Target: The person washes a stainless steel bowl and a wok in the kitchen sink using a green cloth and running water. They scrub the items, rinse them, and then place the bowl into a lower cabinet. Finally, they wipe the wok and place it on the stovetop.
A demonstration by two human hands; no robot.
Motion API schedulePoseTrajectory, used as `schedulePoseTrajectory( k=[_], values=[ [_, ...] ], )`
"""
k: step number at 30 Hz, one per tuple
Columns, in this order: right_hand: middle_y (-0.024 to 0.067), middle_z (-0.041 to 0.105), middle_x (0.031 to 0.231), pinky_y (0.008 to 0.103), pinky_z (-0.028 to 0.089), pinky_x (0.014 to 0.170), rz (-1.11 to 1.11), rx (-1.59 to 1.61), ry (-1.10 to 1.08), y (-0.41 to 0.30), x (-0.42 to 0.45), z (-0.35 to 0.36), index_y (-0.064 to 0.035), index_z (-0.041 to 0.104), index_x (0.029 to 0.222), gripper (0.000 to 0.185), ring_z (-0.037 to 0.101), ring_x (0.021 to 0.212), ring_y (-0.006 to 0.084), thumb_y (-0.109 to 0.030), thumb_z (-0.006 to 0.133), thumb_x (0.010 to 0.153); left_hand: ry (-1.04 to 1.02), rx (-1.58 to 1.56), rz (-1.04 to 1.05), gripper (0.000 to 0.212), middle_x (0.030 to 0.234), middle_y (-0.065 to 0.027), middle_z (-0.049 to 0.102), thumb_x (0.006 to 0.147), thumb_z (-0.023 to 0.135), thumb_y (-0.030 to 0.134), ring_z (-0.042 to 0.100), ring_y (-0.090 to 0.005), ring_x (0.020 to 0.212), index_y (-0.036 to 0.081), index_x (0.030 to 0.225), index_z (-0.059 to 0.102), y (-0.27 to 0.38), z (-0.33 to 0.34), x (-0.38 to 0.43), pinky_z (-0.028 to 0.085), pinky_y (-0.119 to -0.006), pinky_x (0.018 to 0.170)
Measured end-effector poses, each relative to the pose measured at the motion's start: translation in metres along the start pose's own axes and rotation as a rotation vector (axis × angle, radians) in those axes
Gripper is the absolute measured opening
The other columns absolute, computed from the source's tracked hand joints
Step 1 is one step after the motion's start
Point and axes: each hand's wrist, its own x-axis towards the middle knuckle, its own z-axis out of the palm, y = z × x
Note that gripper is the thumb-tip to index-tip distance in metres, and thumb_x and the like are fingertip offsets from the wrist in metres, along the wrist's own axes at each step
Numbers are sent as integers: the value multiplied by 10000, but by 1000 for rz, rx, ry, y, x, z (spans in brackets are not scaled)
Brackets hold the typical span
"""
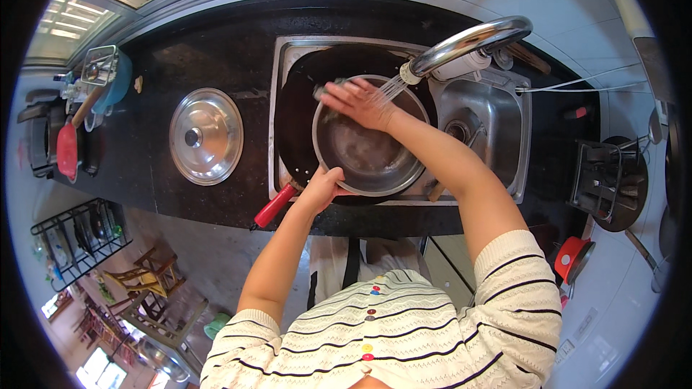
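My left hand (pixel 323 189) grips the near left rim of a round metal pot (pixel 373 154), with the thumb over the edge. The pot rests tilted in a large dark wok (pixel 294 119) with a red handle (pixel 274 206), set over the left sink basin. My right hand (pixel 357 101) is over the pot's far rim, blurred, with a greyish scrubber or cloth (pixel 326 89) at its fingertips. Water sprays from the chrome faucet (pixel 470 46) beside this hand into the pot. The pot's inside is wet.
A metal lid (pixel 206 136) with a dark knob lies on the black counter to the left. A blue container (pixel 116 86) and a red ladle (pixel 67 148) stand farther left. The smaller steel basin (pixel 497 129) is at the right, with a utensil rack (pixel 597 178) beyond it.
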Motion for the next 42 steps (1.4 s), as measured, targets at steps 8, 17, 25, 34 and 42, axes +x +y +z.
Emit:
schedulePoseTrajectory(
  k=[8, 17, 25, 34, 42],
  values=[
    [149, 270, 1486, 407, 324, 1061, 293, 213, -456, -2, -44, -9, -37, 327, 1403, 589, 346, 1318, 324, -100, 434, 827, 183, 50, 259, 503, 1154, -157, 531, 792, 427, 14, 593, -306, 996, 2, 1288, 350, 4, -3, 7, 545, -477, 809],
    [213, 195, 1497, 421, 264, 1105, 449, 936, -396, -83, -31, -33, 3, 371, 1361, 635, 249, 1360, 391, 38, 534, 748, 17, 12, 246, 543, 1222, -167, 490, 789, 406, 0, 551, -326, 1095, 2, 1325, 317, -3, -10, 25, 525, -511, 852],
    [165, 372, 1374, 438, 354, 1001, 527, 390, -196, -34, 1, -9, -20, 485, 1264, 502, 395, 1224, 352, -92, 564, 774, 133, 39, 234, 525, 1196, -170, 497, 794, 428, 27, 564, -312, 1069, 10, 1307, 316, -7, -3, 9, 540, -466, 832],
    [128, 516, 1052, 464, 380, 851, 756, 413, -293, -68, -16, -27, -36, 578, 971, 269, 480, 1017, 324, -175, 561, 742, 303, 198, 515, 543, 1230, -133, 466, 843, 482, 97, 537, -236, 1070, 39, 1340, 269, -16, -20, 36, 538, -364, 804],
    [128, 546, 992, 424, 344, 860, 986, 1078, 16, -116, -2, -36, -26, 566, 978, 259, 513, 979, 314, -249, 539, 850, 433, 148, 456, 481, 994, -81, 622, 965, 456, 423, 577, -165, 903, -29, 1074, 579, -19, -16, 51, 446, -270, 792]
  ],
)
